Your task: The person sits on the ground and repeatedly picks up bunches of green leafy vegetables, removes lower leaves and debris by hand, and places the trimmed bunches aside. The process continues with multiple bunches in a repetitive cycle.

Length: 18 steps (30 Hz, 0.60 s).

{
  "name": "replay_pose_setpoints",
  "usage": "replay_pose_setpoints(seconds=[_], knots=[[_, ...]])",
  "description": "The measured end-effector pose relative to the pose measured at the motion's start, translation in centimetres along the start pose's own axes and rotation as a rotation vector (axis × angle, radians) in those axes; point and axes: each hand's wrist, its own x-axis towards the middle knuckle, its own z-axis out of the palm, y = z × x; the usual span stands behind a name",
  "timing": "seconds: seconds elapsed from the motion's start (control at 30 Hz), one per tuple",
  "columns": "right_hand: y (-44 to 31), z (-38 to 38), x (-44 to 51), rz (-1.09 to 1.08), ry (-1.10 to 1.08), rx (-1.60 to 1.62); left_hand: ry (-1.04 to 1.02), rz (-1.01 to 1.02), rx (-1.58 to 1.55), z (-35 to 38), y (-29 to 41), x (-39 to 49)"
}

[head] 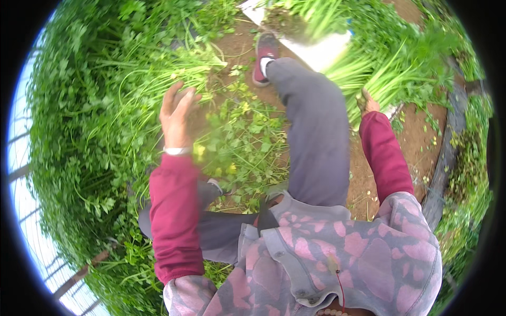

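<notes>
Leafy green stalks that look like celery lie all around. My right hand is at the base of a bunch of pale green stalks, its fingers closed around the lower ends. My left hand is raised with its fingers apart and nothing visible in it, over loose stalks and leaves. Just beyond it lies a bundle of uprooted stalks, root ends pointing right. Blurred yellow-green leaves show to the right of my left wrist. A white sheet is spread beneath the stalks at the upper right.
Dense standing plants fill the left side. Trimmed leaves litter the brown soil between my legs. My shod foot rests near the white sheet. A dark plastic strip runs along the right, with more plants beyond.
</notes>
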Motion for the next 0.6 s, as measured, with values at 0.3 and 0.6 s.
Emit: replay_pose_setpoints(seconds=[0.3,0.6], knots=[[-3.1,-4.1,7.9,0.075,-0.098,-1.477,0.418,-0.231,-0.316,-12.0,-6.5,-6.5],[-0.3,33.3,-2.8,-0.989,-1.352,-1.262,0.190,-0.297,-0.444,-10.4,-6.5,-7.2]])
